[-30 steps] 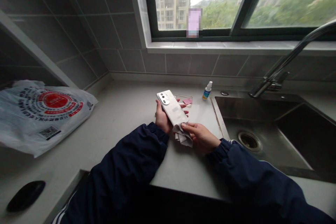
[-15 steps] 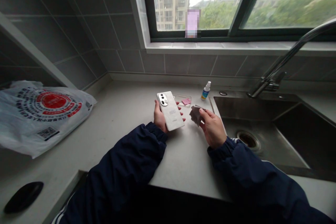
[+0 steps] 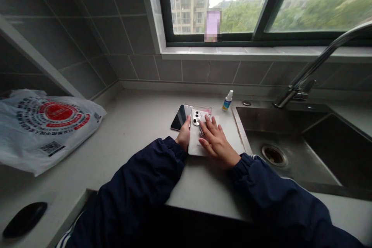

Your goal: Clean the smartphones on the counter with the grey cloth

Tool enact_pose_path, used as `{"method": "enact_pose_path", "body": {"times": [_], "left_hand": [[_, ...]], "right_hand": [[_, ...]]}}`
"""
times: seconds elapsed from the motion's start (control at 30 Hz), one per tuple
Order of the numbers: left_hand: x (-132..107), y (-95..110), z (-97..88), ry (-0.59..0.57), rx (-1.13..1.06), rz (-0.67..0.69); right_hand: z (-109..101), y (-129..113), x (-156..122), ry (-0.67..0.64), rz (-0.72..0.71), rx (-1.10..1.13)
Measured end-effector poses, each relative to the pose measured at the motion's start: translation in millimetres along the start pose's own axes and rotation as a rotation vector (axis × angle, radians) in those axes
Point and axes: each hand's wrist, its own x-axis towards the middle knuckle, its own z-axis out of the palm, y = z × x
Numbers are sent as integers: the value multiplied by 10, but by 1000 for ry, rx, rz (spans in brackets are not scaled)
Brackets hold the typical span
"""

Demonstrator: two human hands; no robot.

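Left hand [image 3: 183, 135] grasps a white rectangular smartphone [image 3: 194, 145] with a silvery oval camera plate [image 3: 197, 118], its thumb along the near left edge and its other fingers out of sight. Palm down, the right hand [image 3: 216, 141] lies over the back of that phone, with its fingers stretched out and slightly parted rather than curled around it; a small pale bit shows beneath them, too little to identify. The white phone is held low over the front part of the off-white counter [image 3: 136, 124], back side up, and whether it rests on the surface cannot be told. Just behind the left hand, a thin rectangular phone with a dark glossy screen [image 3: 180, 118] lies on the counter, and beside it is a clear shallow plastic case [image 3: 200, 106], partly hidden by the white phone. Farther right stands a small white-capped bottle with a blue and yellow label [image 3: 227, 101], near the rim of the stainless steel sink [image 3: 305, 162]. Well to the left lies a translucent white plastic bag with red and black print [image 3: 52, 128], with a black oval object [image 3: 25, 220] nearer the front.
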Motion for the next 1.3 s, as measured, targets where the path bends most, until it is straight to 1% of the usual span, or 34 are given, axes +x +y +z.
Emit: {"method": "enact_pose_path", "body": {"times": [0.1, 0.2, 0.27, 0.33, 0.37, 0.5, 0.63, 0.77, 0.8, 0.87, 1.0, 1.07, 1.2, 1.3], "left_hand": [[-22, 25, 10, 17, 6, 4], [-33, 51, -22, 1, 6, -13], [-32, 65, -44, -35, 0, -64], [-30, 72, -48, -54, 1, -111], [-30, 72, -42, -50, 2, -114], [-24, 55, 9, -31, -14, -40], [4, 35, 2, -34, 16, -16], [15, 35, -19, 24, 151, -90], [8, 36, -6, 44, 168, -87], [-14, 37, 43, 42, 150, -47], [-36, 32, 121, 37, 116, -39], [-17, 26, 98, 26, 100, -35], [40, 19, -22, -40, 92, -38], [50, 29, -65, -23, 118, -45]], "right_hand": [[-38, -27, 2, 14, -20, -24], [-120, -93, 14, 128, -39, -2], [-167, -132, 23, 207, -46, 16], [-189, -156, 30, 251, -48, 50], [-190, -162, 32, 253, -49, 74], [-146, -150, 30, 163, -65, 131], [-106, -92, 26, 93, -31, 74], [-106, -39, 28, 87, 11, 16], [-108, -33, 29, 91, 14, 5], [-114, -28, 29, 104, 18, -8], [-119, -25, 25, 118, 20, -7], [-117, -19, 25, 103, 25, -7], [-112, -12, 31, 71, 32, 3], [-126, -42, 35, 45, 16, 26]]}}
